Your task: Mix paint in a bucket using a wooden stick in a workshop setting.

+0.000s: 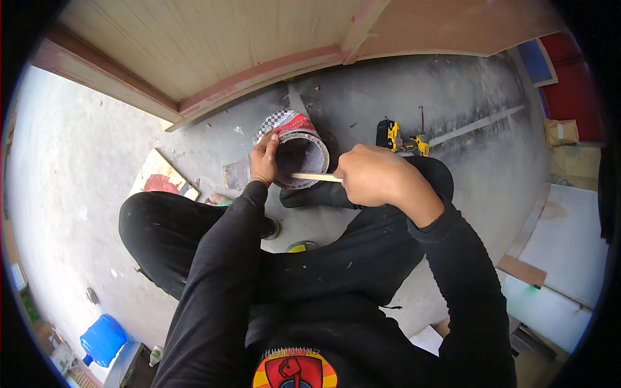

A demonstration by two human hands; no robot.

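Observation:
Tipped toward me on the floor between my legs is a tin can (pixel 299 123) with a checkered and red label. Its round mouth shows a greyish inside. My left hand (pixel 264 160) grips the can's rim at the left side. A thin wooden stick (pixel 317 176) is held in my closed right hand (pixel 378 176), and its far end reaches into the can's mouth. What the stick touches inside cannot be made out. A flat grey piece (pixel 237 174) lies just left of the can, beside my left hand.
A large wooden panel (pixel 259 39) with a reddish frame stands ahead. Right of the can sits a yellow and black power tool (pixel 389 136). A board with a red patch (pixel 158 176) lies at left. A blue water jug (pixel 103 339) is at lower left.

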